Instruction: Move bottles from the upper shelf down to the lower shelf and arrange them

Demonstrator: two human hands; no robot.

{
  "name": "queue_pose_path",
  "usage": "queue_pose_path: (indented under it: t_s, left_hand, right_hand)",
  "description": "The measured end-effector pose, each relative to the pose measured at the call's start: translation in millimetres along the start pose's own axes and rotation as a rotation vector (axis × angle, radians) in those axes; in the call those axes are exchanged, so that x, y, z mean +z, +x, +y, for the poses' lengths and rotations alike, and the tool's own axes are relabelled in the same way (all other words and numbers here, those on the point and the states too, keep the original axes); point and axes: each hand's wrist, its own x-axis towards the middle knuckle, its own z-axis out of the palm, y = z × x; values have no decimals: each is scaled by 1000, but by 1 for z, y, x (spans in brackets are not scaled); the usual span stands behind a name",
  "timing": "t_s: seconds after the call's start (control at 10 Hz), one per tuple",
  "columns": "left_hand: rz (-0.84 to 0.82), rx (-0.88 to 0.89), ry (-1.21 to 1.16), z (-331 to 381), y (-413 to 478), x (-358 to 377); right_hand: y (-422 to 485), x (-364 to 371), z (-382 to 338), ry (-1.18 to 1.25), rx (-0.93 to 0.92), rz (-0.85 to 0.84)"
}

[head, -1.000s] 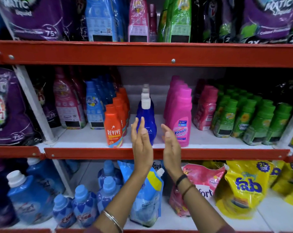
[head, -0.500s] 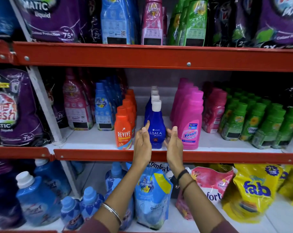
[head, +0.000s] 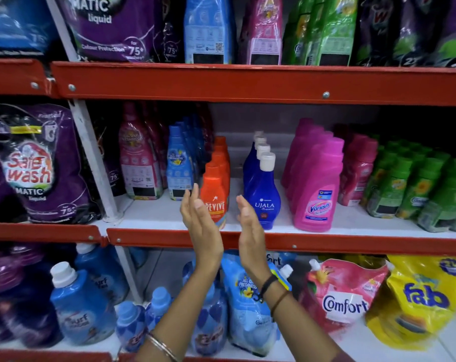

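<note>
Nearest: left hand (head: 199, 226) and right hand (head: 249, 231), palms facing, fingers extended, grasping nothing, raised before the red shelf edge (head: 326, 242). Left palm overlapping the front orange Revive bottle (head: 213, 194); contact not discernible. Right fingertips just beside the front blue Ujala bottle (head: 263, 197). Behind each, a single-file row of like bottles on the middle shelf. To the right, pink Vanish bottles (head: 317, 194), then green bottles (head: 404, 194). Above, top shelf with a pink bottle (head: 264, 30) and green packs (head: 334, 30). Below, pouches and blue jugs (head: 78, 307).
</note>
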Motion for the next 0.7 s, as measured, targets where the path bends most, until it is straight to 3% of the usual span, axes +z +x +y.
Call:
queue_pose_path:
  t_s: [0.2, 0.4, 0.6, 0.7]
  left_hand:
    - [-188, -171, 103, -19, 27, -10]
    - [-288, -202, 13, -21, 32, -15]
    - [-298, -209, 38, -24, 33, -22]
    - [-181, -43, 98, -6, 28, -23]
  right_hand:
    - [18, 28, 3, 186, 220, 26]
    - [22, 26, 1, 216, 222, 88]
    - [22, 23, -6, 207, 236, 64]
    - [9, 8, -14, 183, 202, 134]
